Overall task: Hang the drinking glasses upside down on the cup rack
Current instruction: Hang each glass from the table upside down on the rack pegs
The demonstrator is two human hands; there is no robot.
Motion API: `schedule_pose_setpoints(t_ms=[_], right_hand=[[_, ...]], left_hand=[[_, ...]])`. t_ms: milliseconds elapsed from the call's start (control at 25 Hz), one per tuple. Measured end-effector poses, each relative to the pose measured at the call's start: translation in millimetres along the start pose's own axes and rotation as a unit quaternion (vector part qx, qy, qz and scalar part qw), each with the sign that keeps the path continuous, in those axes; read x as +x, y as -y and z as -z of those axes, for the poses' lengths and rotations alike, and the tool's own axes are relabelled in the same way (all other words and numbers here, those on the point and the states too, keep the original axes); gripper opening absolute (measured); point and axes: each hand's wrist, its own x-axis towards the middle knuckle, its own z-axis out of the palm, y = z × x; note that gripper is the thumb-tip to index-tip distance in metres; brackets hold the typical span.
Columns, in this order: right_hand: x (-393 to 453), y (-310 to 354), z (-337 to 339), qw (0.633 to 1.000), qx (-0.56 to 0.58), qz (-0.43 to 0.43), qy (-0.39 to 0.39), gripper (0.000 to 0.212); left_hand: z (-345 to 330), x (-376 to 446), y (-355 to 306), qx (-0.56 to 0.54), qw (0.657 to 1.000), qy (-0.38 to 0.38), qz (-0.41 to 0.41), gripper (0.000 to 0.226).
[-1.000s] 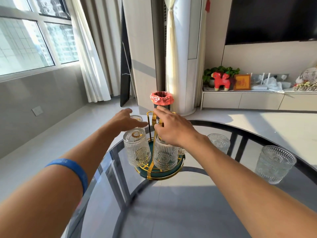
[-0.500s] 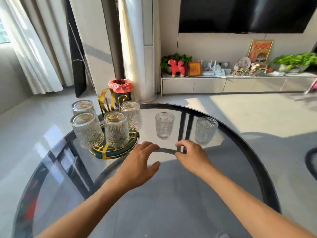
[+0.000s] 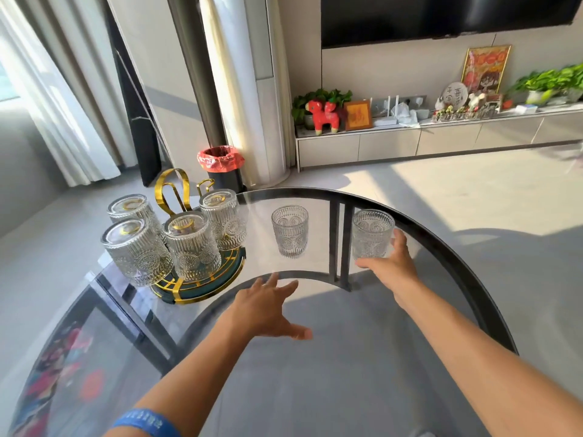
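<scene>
A gold and green cup rack (image 3: 202, 287) stands at the table's left with several ribbed glasses hung upside down on its pegs, one of them at the front (image 3: 192, 246). Two more glasses stand upright on the glass table (image 3: 315, 357). The middle glass (image 3: 290, 231) stands alone. My right hand (image 3: 391, 260) curls around the right glass (image 3: 372, 233) near the table's far edge, fingers on its right side and thumb at its base. My left hand (image 3: 268, 305) hovers over the table in front of the middle glass, fingers spread, holding nothing.
The round table has a dark rim (image 3: 457, 257) just behind the right glass. A bin with a red bag (image 3: 221, 167) stands on the floor beyond the rack. A low cabinet (image 3: 410, 141) with ornaments runs along the far wall.
Both hands left the rack and came back over the table. My right hand then reached out to the right glass and closed around it. My left hand drifted forward, still spread.
</scene>
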Motion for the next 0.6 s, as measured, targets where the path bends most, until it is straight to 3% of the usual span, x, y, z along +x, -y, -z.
schedule_pose_setpoints(t_ms=[160, 400, 480, 600], right_hand=[[10.1, -0.4, -6.6, 0.999, -0.022, 0.023, -0.013, 0.063], [-19.1, 5.0, -16.9, 0.994, -0.102, 0.046, 0.018, 0.071], [-39.0, 17.3, -19.5, 0.996, -0.032, 0.066, 0.043, 0.064], [-65.1, 55.9, -19.6, 0.983, 0.077, 0.138, 0.090, 0.056]], left_hand=[[0.8, 0.7, 0.8, 0.011, 1.000, 0.001, -0.001, 0.110], [-6.2, -13.6, 0.4, -0.041, 0.999, -0.023, 0.004, 0.095], [-1.0, -27.8, 7.9, -0.156, 0.984, -0.081, 0.000, 0.066], [30.5, -48.8, 30.0, -0.300, 0.916, -0.267, 0.007, 0.026]])
